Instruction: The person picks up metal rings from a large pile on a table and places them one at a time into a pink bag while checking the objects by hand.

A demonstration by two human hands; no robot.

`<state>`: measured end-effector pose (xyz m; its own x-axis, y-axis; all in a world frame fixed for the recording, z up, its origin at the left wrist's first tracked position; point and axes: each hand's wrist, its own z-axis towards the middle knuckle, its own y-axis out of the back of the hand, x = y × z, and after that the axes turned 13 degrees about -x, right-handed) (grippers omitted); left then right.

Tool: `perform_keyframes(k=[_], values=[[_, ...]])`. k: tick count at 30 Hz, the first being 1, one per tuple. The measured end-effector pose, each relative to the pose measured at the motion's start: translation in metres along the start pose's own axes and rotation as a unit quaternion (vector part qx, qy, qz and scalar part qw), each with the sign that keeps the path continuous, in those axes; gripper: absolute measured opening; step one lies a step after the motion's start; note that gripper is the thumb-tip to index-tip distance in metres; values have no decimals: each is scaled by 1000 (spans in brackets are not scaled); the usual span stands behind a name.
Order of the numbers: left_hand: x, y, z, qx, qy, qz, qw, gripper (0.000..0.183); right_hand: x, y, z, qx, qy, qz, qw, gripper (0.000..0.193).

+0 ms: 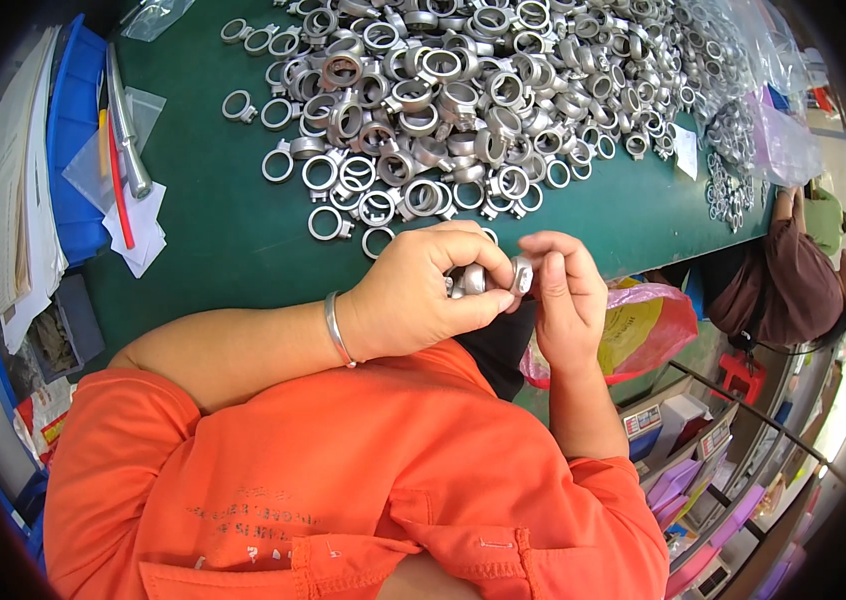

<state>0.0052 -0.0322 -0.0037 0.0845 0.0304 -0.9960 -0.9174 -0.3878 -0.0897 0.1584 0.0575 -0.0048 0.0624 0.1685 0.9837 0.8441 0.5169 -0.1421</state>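
Observation:
My left hand (428, 285) is curled around small silver metal ring fittings (468, 281), partly hidden by the fingers. Its thumb and index finger reach toward another metal ring (522, 275), seen nearly edge-on with a raised lug. From the other side my right hand (571, 305) meets that ring, its fingers bent and closed; their exact contact is partly hidden. Both hands are over the table's near edge, just in front of a big heap of similar ring fittings (443, 110). A few loose rings (329, 223) lie at the heap's near side.
The green table (213, 240) has a blue tray (73, 150), a red pen (120, 205) and a metal rod (128, 130) at left. Smaller metal parts (731, 185) and plastic bags lie far right. Below hangs a pink-rimmed bag (658, 325). Another person (793, 270) sits at right.

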Motion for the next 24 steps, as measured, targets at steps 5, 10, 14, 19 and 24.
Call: perform_keyframes(k=[5, 10, 14, 19, 24], values=[[5, -3, -3, -23, -13, -12, 1000, 7, 1, 1, -1, 51, -6, 20, 998, 22], [0, 2, 0, -7, 149, -52, 987, 9, -6, 7, 3, 33, 42, 149, 987, 32], [-6, 2, 1, 27, 278, -138, 950, 11, -4, 3, 1, 3, 66, 152, 986, 34], [-1, 4, 1, 17, 324, -216, 921, 12, -5, 4, -2, -2, 227, -23, 974, 31], [6, 8, 2, 40, 369, -395, 840, 19, 10, -2, 4, 72, 387, -173, 903, 17]])
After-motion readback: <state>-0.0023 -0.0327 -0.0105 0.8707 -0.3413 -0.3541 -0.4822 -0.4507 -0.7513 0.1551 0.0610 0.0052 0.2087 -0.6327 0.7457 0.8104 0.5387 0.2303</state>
